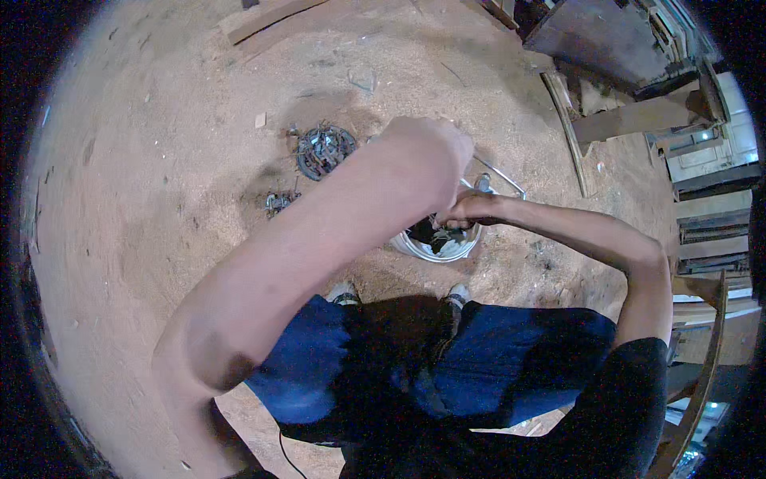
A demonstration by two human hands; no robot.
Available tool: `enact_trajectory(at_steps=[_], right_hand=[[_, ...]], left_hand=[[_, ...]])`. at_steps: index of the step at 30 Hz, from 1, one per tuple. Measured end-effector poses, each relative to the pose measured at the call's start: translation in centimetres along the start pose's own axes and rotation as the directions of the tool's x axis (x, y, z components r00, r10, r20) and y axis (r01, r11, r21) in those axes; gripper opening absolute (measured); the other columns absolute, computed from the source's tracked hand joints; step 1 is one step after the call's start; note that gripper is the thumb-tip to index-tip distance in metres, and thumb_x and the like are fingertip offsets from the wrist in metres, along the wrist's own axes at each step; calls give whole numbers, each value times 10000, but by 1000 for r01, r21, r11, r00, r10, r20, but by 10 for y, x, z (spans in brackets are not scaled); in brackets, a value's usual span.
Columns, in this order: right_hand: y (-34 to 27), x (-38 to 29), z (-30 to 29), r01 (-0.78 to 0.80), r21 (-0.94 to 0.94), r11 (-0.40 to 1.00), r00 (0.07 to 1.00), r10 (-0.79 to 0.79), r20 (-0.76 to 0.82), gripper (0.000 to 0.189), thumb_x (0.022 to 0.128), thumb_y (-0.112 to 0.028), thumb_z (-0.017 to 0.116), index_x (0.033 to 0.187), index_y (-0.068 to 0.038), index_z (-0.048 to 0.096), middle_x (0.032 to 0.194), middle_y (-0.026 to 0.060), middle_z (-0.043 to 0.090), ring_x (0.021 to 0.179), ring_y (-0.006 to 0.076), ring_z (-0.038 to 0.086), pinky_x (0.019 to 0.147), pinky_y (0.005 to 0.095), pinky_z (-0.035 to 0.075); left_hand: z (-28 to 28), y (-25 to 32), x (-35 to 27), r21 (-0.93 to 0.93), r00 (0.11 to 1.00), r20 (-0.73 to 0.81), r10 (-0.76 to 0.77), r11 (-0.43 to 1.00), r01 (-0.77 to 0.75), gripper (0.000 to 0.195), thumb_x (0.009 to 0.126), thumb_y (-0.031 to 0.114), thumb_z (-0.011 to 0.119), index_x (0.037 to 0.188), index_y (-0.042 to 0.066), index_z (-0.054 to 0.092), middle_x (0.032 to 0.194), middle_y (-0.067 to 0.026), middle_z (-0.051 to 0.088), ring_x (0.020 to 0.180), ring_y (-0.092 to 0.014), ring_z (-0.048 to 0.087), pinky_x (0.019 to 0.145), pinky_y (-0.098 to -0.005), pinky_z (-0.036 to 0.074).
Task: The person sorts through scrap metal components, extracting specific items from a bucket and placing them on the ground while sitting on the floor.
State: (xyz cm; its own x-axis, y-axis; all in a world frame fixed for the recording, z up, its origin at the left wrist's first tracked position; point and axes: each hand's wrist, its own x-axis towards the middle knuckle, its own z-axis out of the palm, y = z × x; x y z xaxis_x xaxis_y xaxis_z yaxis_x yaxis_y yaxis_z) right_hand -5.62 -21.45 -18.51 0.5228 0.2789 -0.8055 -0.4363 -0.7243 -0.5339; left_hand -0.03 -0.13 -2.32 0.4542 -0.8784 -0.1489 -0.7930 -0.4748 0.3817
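A white bucket [441, 257] stands on the dirt floor in front of my feet, with dark and whitish matter inside. My right hand [473, 208] is over its mouth, fingers curled downward; whether they grip something is not clear. My left arm crosses over from the lower left, and my left hand [446, 141] is bent down above the bucket's far side. Its fingers are mostly hidden behind the wrist and forearm. A thin bent metal rod [501, 175] shows beyond the bucket, beside my hands. Part of the bucket is covered by my left forearm.
Left of the bucket sits a round container [326, 151] heaped with small metal pieces. Nearer lies a small metal part [279, 202]. Wooden planks [565, 132] and a wooden frame [646, 117] stand at right. Another wooden beam [272, 21] lies at the far edge.
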Motion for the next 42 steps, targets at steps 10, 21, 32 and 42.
enact_trajectory(at_steps=[10, 21, 32, 42], right_hand=[[9, -79, -10, 196, 506, 840, 977, -121, -177, 147, 900, -173, 696, 974, -55, 740, 623, -71, 481, 521, 36, 334, 464, 240, 225], [-6, -113, -34, 601, 591, 538, 799, -388, -459, 194, 914, -145, 656, 1041, -11, 714, 998, 89, 709, 901, 111, 644, 830, 272, 508], [-3, -120, -32, 652, 489, 580, 753, -419, -507, 268, 885, -284, 711, 975, -34, 743, 857, 38, 704, 784, 86, 620, 708, 253, 493], [5, -116, -33, 638, 540, 549, 770, -450, -453, 296, 930, -243, 656, 1086, 5, 694, 933, 82, 710, 855, 128, 657, 785, 280, 535]], left_hand=[[32, -19, 28, -412, 996, -78, -50, 911, 13, 344, 853, 252, 650, 1065, -19, 656, 980, -217, 679, 884, -345, 677, 752, -407, 527], [35, 6, 43, -878, 972, 175, -154, 423, 225, 498, 990, 408, 512, 1156, -41, 651, 1024, -121, 693, 936, -184, 655, 875, -314, 519], [31, 35, 61, -907, 965, 30, -259, 399, 135, 307, 958, 275, 602, 1062, 4, 703, 945, -59, 700, 828, -119, 656, 741, -288, 548], [34, 31, 66, -899, 959, 66, -276, 400, 177, 328, 946, 294, 618, 1037, -14, 682, 895, -61, 684, 796, -126, 655, 710, -278, 548]])
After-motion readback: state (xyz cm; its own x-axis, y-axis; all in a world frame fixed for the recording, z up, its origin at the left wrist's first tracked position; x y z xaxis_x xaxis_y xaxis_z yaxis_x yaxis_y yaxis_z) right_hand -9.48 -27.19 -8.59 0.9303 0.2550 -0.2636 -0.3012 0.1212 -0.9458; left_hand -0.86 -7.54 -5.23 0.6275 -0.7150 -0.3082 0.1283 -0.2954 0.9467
